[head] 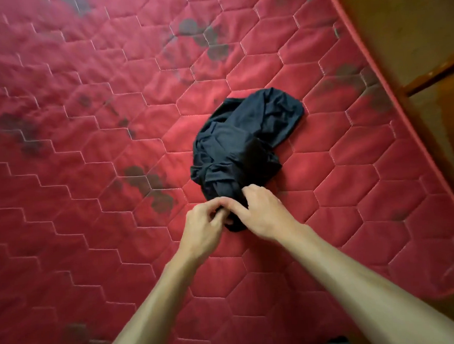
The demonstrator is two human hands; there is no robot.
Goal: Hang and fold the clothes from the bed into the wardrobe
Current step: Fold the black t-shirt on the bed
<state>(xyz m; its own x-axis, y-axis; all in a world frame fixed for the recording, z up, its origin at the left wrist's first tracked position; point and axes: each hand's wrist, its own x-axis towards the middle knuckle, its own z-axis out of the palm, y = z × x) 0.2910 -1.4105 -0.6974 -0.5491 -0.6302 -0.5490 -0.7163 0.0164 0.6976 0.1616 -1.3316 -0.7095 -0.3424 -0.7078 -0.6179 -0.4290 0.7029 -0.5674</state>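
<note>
Hands working on a dark garment (245, 144) atop a red quilted mattress (86, 113): L hand (202, 227) and R hand (266, 213) are both pinching the cloth's near end, fingers curling into the fabric, thumbs almost meeting btwn them. Garment is lying crumpled on the mattress, its bulk stretching away beyond the fingertips. Dark stains (147, 181) are showing just left of L hand and further out past the garment. Mattress edge is running diagonally well right of R hand, w/ a brown wooden surface (397, 31) beyond it.
</note>
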